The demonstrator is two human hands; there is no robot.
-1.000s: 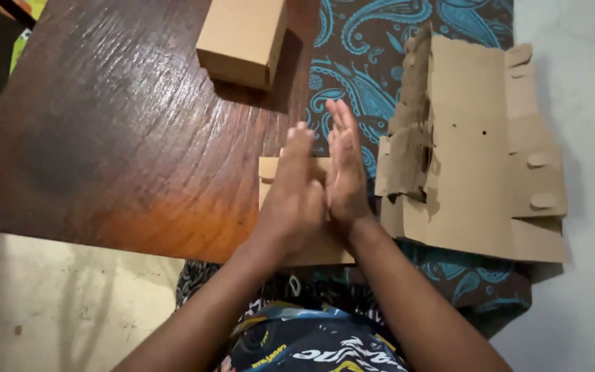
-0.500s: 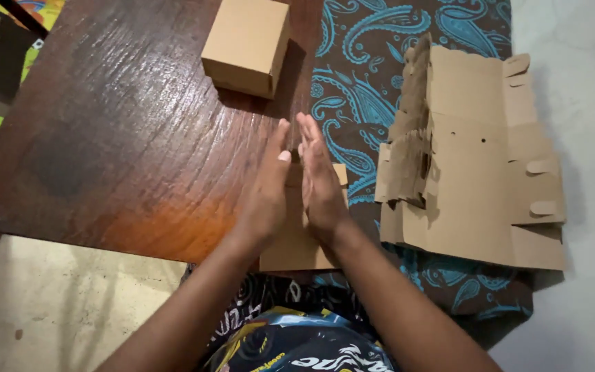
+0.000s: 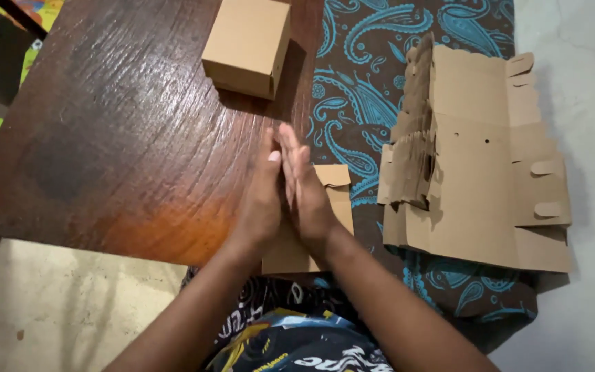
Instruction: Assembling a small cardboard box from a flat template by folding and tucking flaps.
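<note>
My left hand (image 3: 259, 203) and my right hand (image 3: 308, 196) are pressed flat together, palm to palm, fingers straight and pointing away from me. I see nothing between the palms. They hover over a flat, folded brown cardboard piece (image 3: 339, 203) that lies half on the wooden table's (image 3: 105, 138) near right corner and half on the patterned cloth. The fingertips reach over the table's right edge.
A closed brown cardboard box (image 3: 248, 45) stands at the table's far right. A stack of unfolded cardboard blanks (image 3: 476, 172) lies to the right on the brown-and-blue paisley cloth (image 3: 359, 89). Pale floor (image 3: 587, 76) lies beyond it.
The joined hands have drifted a little to the left, from over the cardboard piece toward the table's edge. They stay pressed together. The boxes have not moved.
</note>
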